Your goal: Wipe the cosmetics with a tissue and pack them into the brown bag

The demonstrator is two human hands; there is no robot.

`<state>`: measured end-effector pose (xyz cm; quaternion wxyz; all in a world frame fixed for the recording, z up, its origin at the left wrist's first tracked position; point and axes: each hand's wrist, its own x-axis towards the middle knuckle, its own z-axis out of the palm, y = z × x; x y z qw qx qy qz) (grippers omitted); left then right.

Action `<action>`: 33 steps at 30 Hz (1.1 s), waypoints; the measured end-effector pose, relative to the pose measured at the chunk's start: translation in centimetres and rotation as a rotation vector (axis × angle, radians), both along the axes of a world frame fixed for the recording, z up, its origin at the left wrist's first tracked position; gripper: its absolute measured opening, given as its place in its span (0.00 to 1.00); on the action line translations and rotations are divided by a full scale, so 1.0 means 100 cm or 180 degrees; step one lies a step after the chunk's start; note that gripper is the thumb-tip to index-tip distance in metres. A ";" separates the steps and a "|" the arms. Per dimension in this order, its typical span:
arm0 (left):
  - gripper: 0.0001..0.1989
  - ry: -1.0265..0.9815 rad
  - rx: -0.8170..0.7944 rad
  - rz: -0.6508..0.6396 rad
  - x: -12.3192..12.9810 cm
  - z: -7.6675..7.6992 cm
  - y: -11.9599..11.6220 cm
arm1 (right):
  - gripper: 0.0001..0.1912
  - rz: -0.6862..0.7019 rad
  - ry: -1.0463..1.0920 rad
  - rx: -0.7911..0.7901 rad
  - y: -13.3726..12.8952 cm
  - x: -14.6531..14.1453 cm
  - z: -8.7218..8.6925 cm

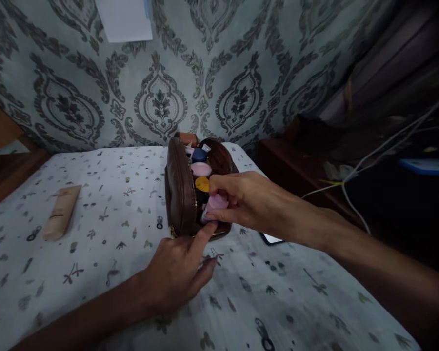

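A brown pouch (181,190) lies unzipped on the patterned white cloth. My right hand (241,197) reaches into its near end from the right, thumb and fingers closed on a pink-capped container (216,203); its lower part is hidden inside. My left hand (179,268) is at the pouch's near edge, the index finger stretched out against the rim and the thumb apart from it. Farther back in the pouch sit a yellow round lid (202,184), a pale pink rounded item (201,169) and a dark blue cap (199,155).
To the left, a beige squeeze tube (62,212) lies on the cloth (106,253). A phone-like object (271,239) is partly hidden beneath my right forearm. Patterned fabric (201,73) rises behind. White cables (351,178) hang at the right, past the cloth's edge.
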<state>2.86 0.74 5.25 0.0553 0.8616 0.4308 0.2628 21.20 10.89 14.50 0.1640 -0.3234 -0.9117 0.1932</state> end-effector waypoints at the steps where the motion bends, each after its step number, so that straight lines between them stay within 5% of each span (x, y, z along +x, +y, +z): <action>1: 0.25 -0.0033 0.0010 -0.0009 0.000 0.000 0.000 | 0.11 -0.0009 -0.0045 0.0023 0.000 -0.001 -0.001; 10: 0.24 -0.0251 0.0140 -0.0056 0.000 0.000 -0.003 | 0.10 -0.0035 -0.0308 -0.0237 -0.003 -0.010 0.001; 19: 0.22 -0.0632 0.0618 -0.0205 -0.004 0.003 -0.003 | 0.12 0.0080 -0.0139 0.0216 -0.006 -0.003 -0.006; 24: 0.15 -0.0575 0.0853 -0.0104 -0.030 0.017 -0.008 | 0.09 -0.0131 0.0189 0.0487 -0.015 0.006 0.000; 28: 0.10 -0.0411 0.0776 0.0426 -0.080 0.017 -0.013 | 0.07 -0.0419 0.0750 0.0881 -0.033 0.012 0.000; 33: 0.16 -0.0353 0.0168 0.2061 -0.154 0.013 -0.020 | 0.07 -0.0643 0.1194 0.0981 -0.053 0.011 -0.026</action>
